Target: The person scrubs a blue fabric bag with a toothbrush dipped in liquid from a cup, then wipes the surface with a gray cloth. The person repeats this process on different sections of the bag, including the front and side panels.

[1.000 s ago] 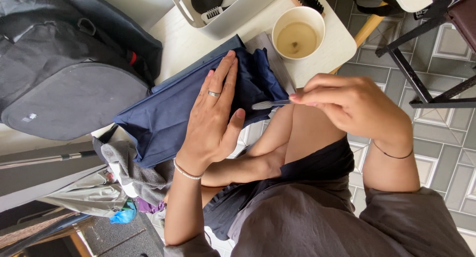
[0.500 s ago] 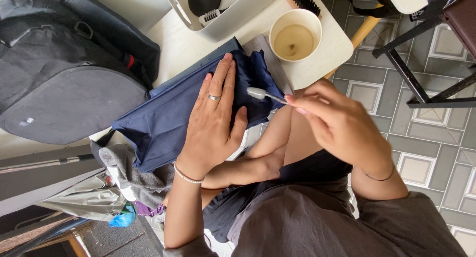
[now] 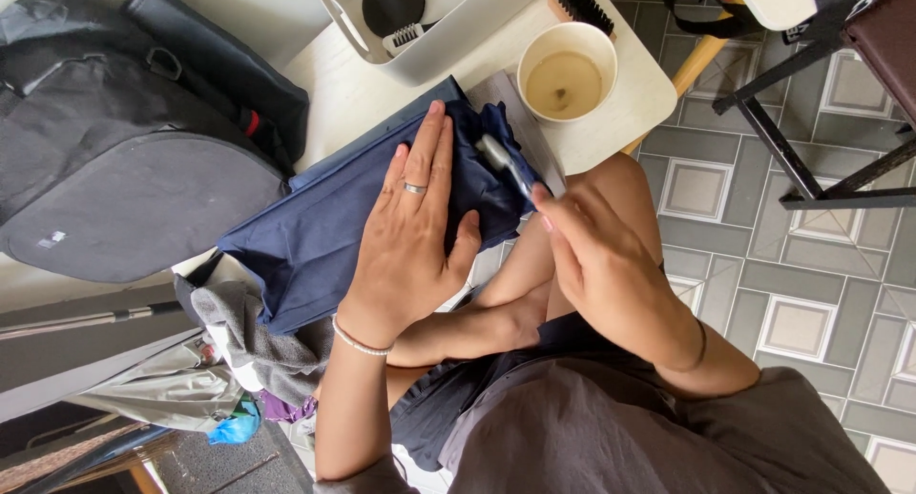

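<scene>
head view: left hand [image 3: 415, 236] lies flat, fingers spread, pressing the dark navy folded cloth [image 3: 324, 232] on the pale tabletop [image 3: 353, 93]. right hand [image 3: 601, 265] pinches a small blurred white brush [image 3: 501, 160], its tip touching the cloth's upper right edge, just below a white cup of murky liquid [image 3: 565, 74].

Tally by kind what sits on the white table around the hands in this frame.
Navy cloth: 1, pressed flat by the left hand
Small brush: 1, held by the right hand
White cup of murky liquid: 1
White bin: 1
Bristle brush: 1
Total: 5
</scene>
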